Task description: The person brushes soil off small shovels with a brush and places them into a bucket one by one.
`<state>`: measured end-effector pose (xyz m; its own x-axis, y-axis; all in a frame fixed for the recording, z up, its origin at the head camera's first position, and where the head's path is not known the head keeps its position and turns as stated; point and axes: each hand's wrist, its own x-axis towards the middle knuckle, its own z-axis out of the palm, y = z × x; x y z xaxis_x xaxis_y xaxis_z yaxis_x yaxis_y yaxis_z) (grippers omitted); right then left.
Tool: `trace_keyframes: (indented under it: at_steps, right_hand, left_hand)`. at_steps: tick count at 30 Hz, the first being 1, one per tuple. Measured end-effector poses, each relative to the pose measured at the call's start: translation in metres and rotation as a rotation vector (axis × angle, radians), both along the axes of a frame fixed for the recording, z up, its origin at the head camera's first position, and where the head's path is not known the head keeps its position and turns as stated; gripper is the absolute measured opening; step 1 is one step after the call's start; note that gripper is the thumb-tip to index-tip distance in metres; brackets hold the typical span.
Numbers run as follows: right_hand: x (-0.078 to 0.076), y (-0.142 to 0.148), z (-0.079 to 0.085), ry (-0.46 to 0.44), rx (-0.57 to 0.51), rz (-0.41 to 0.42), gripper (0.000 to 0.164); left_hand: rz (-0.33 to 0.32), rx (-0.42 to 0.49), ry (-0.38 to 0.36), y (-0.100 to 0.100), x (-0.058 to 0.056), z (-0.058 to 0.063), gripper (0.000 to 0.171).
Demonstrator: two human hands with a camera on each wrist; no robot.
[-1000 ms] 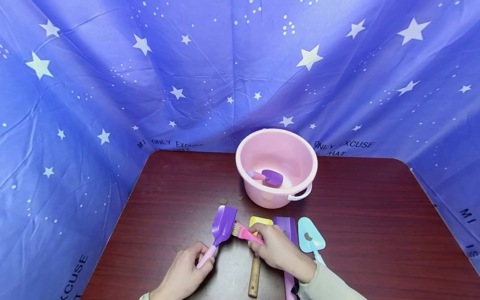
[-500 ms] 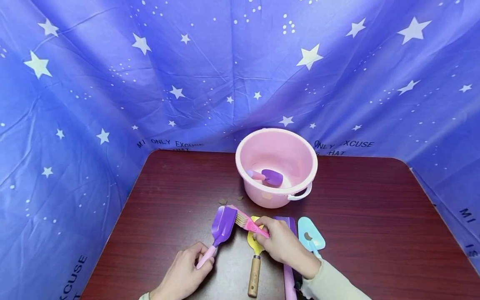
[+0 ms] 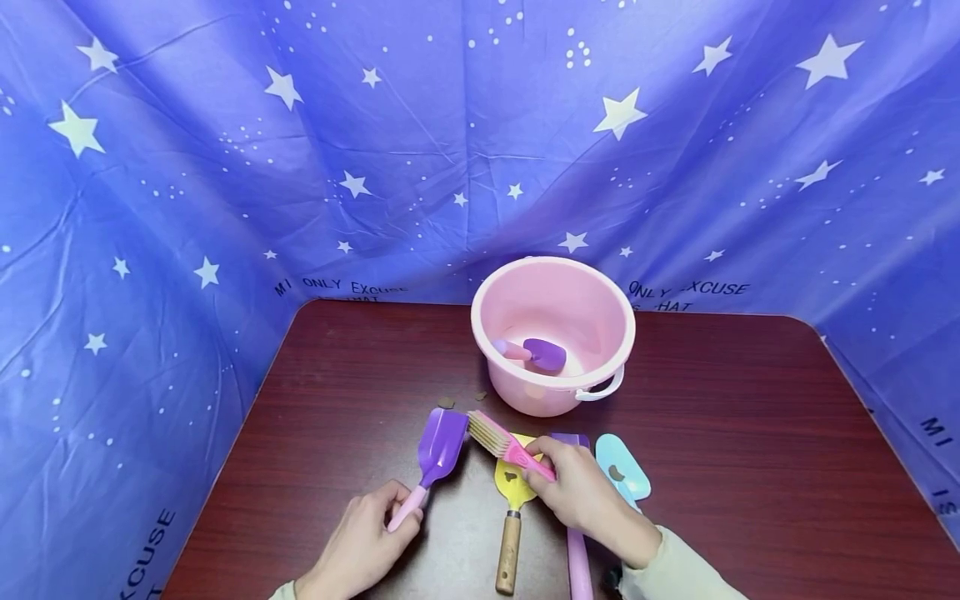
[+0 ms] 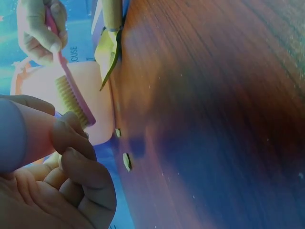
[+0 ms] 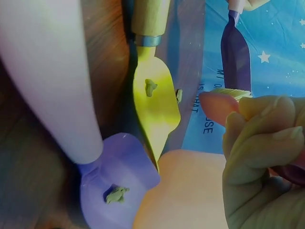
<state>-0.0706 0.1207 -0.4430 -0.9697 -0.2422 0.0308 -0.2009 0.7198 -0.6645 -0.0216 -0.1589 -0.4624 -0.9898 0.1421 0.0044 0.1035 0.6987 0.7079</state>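
Observation:
My left hand [image 3: 360, 533] grips the pink handle of a small toy shovel with a purple blade [image 3: 441, 446], raised over the table. In the left wrist view its handle end [image 4: 12, 136] sits in the curled fingers. A pink brush [image 3: 519, 455] with pale bristles is pinched in my right hand [image 3: 588, 496], its bristles close beside the shovel's blade edge. Whether they touch I cannot tell. Under and beside the right hand lie a yellow shovel [image 3: 513, 492] with a wooden handle, a purple shovel [image 3: 577, 558] and a light blue shovel [image 3: 626, 467]. Small brownish clods [image 5: 116, 193] lie on these blades.
A pink bucket [image 3: 536, 396] with a white handle stands behind the tools, a purple-and-pink shovel [image 3: 545, 355] inside it. Two brownish bits [image 3: 447, 402] lie on the dark table [image 3: 360, 367] left of it. A blue star-printed cloth [image 3: 420, 125] hangs behind.
The brush has shifted right and slightly up, and its bristles now face the camera more. The left hand's shovel has moved a little left.

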Motion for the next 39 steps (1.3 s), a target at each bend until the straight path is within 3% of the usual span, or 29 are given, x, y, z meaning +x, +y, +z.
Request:
trace_keyframes:
  at_steps: [10,20,39]
  right_hand:
    - [0.009,0.014,0.001,-0.01,0.025,0.008,0.017]
    - [0.011,0.032,0.007,-0.03,-0.017,0.034,0.018]
    - [0.015,0.07,0.008,0.17,0.05,-0.012,0.023]
  left_hand:
    - [0.032,0.006,0.013,-0.005,-0.006,0.004,0.011]
    - [0.049,0.0,0.052,-0.009,-0.013,0.008,0.01]
    - [0.051,-0.043,0.132,-0.008,-0.033,0.026,0.019]
